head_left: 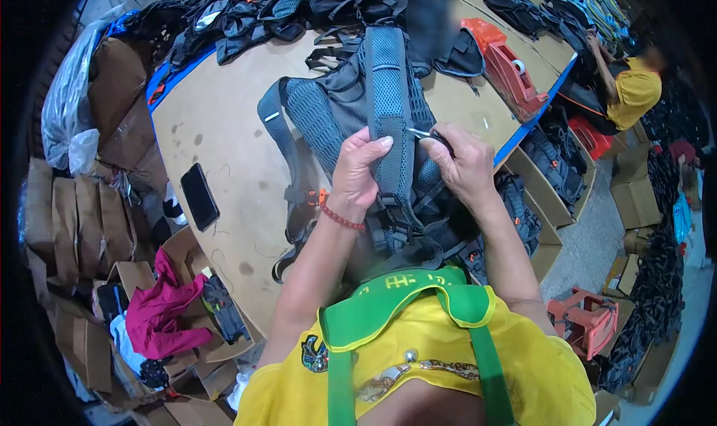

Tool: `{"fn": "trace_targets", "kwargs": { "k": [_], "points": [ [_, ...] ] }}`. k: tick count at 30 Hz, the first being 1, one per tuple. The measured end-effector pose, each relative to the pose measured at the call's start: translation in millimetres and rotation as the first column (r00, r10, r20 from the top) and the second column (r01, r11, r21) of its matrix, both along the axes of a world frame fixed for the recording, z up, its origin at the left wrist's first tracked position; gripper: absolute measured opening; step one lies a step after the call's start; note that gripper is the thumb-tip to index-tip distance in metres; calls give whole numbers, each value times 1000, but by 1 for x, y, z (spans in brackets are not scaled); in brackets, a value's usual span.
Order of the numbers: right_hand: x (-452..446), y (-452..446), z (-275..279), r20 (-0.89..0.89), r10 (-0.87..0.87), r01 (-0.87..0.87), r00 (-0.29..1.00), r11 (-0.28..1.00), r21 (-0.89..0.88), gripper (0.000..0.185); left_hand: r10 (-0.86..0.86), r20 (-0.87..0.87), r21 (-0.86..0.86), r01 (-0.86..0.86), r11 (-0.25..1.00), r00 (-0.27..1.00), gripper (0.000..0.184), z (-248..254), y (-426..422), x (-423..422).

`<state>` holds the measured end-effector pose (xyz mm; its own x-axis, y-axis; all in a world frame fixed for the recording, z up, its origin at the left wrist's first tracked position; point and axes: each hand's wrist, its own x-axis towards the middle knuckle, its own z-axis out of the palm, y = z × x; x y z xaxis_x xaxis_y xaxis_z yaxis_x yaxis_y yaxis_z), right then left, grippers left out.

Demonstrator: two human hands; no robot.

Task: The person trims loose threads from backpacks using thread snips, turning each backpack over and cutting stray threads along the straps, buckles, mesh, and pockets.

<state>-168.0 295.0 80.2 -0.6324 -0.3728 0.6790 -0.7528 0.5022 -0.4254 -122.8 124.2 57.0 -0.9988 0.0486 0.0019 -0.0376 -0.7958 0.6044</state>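
The left hand [357,164] is pinching a padded strap [388,146], while the right hand [461,161] is gripping a small pointed tool [420,133] at its edge in curled fingers. The grey backpack [310,119] is lying on the table [239,112], before heaped dark bags [261,15].

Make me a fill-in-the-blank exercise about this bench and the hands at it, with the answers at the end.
The left hand holds a strap of the backpack, while the ____ hand holds a pointed tool.
In the picture, the phone lies on the table to the ____ of the backpack.
The beaded bracelet is ____ in colour.
The camera wearer's shirt is ____.

Missing words: right; left; red; yellow.
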Motion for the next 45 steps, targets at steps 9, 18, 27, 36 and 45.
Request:
{"fn": "trace_targets", "kwargs": {
  "k": [9, 18, 27, 36, 45],
  "points": [
    [-5, -2, 9, -30, 19, -18, 999, 999, 33, 19, 5, -5, -38, -5, 999, 1000, 24, 3, 1, 2],
    [-16, -3, 1, 579, 326, 121, 747, 790, -601, 22, 32, -47, -150, -38, 988, 998, 25, 3, 1, 5],
    [-13, -28, 17, 614, 737, 111, 283, 611, -784, 11, -30, -100, -220, 7, 975, 994, 26, 3, 10, 18],
    [-9, -7, 6, 626, 755, 49, 196, 629, -775, 7, -52, -163, -450, -28, 892, 985, 21, 4, 19, 30],
    [-8, -3, -14, 596, 725, -64, 345, 652, -755, 12, 43, -113, -460, -91, 883, 993, 20, 21, 25, 15]
  ]
}}
